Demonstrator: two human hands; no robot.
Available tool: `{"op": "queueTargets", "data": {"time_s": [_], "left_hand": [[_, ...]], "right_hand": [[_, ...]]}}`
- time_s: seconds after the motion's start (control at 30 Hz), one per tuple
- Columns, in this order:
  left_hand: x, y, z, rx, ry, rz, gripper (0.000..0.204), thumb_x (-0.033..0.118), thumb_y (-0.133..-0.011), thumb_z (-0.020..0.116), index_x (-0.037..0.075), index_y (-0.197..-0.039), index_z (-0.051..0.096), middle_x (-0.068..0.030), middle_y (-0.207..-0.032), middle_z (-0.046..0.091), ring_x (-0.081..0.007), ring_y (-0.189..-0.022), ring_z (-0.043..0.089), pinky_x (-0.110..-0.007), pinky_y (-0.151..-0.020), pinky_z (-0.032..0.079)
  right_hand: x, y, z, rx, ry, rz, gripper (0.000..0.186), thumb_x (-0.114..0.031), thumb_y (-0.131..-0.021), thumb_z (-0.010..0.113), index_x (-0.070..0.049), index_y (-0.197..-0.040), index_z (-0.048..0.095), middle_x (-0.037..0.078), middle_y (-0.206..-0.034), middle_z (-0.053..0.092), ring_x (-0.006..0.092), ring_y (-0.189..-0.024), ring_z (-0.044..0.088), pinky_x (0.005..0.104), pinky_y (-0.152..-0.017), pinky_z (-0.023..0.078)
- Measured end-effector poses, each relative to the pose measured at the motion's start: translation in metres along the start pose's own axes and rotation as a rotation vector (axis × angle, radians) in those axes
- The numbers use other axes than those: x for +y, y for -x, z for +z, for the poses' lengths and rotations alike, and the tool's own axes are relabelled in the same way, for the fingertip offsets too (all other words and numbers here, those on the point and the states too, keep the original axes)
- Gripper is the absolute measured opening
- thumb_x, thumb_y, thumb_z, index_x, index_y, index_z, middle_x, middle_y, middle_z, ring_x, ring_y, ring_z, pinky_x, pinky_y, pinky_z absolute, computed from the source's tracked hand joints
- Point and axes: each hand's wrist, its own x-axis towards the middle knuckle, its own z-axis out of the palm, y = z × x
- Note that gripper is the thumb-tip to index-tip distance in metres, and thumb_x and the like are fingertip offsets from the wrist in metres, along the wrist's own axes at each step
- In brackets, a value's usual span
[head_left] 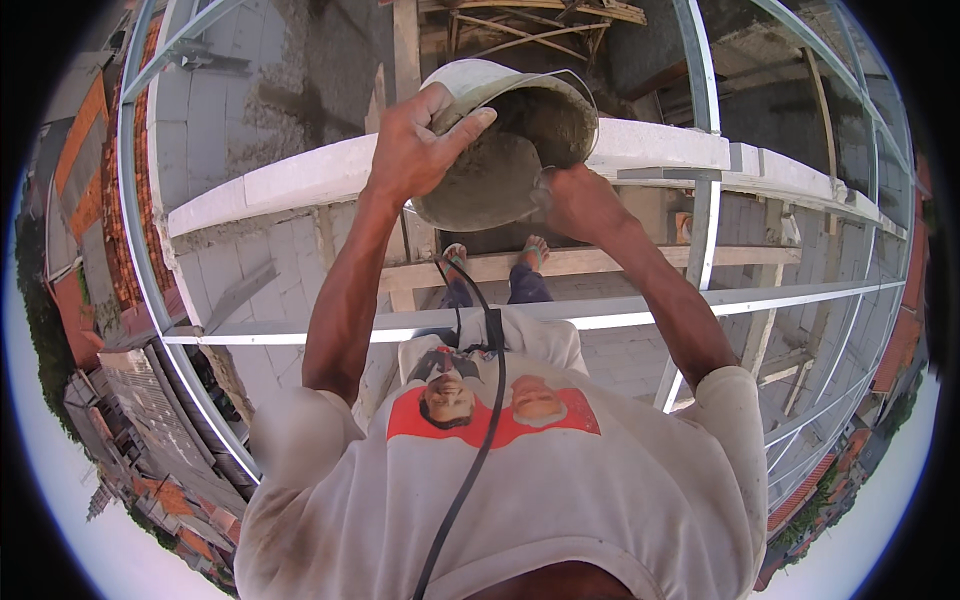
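A pale bucket [463,74] with a thin wire handle is tilted above the white block wall, its mouth turned toward me. Grey wet mortar [480,180] coats its inside. My left hand [418,145] is closed on the bucket's left side, thumb laid along the rim and the other fingers partly hidden. At the right edge of the rounded, mortar-covered area, my right hand [585,205] is closed. What its fingers grip is smeared with mortar; I cannot tell whether it is the bucket's edge or a separate tool.
The white block wall [270,190] runs across behind the bucket. A metal bar [620,311] crosses at my waist, with metal uprights [700,80] on both sides. My feet [536,250] are near a wooden plank [600,262]. A black cable [490,400] hangs down my front. Rooftops lie far below.
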Motion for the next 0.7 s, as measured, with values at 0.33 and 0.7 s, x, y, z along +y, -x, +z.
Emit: {"op": "queueTargets", "data": {"time_s": [0.33, 0.7], "left_hand": [[-0.033, 0.003, -0.006, 0.186, 0.211, -0.079, 0.041, 0.030, -0.094, 0.082, 0.005, -0.074, 0.055, 0.0038, -0.070, 0.050, -0.0077, -0.067, 0.042, -0.029, -0.058, 0.038], [-0.019, 0.009, -0.002, 0.164, 0.120, -0.106, 0.040, 0.026, -0.094, 0.081, 0.003, -0.075, 0.054, 0.0031, -0.068, 0.049, -0.0078, -0.067, 0.041, -0.029, -0.057, 0.037]], "right_hand": [[-0.037, -0.009, 0.018, 0.060, -0.726, 0.068, 0.025, -0.018, -0.092, 0.070, 0.004, -0.103, 0.073, 0.023, -0.098, 0.075, 0.0434, -0.094, 0.073, 0.0469, -0.084, 0.057], [-0.031, 0.020, 0.008, 0.381, -0.164, 0.154, 0.026, -0.022, -0.087, 0.071, 0.000, -0.102, 0.073, 0.023, -0.098, 0.074, 0.0410, -0.090, 0.074, 0.0496, -0.077, 0.060]]}}
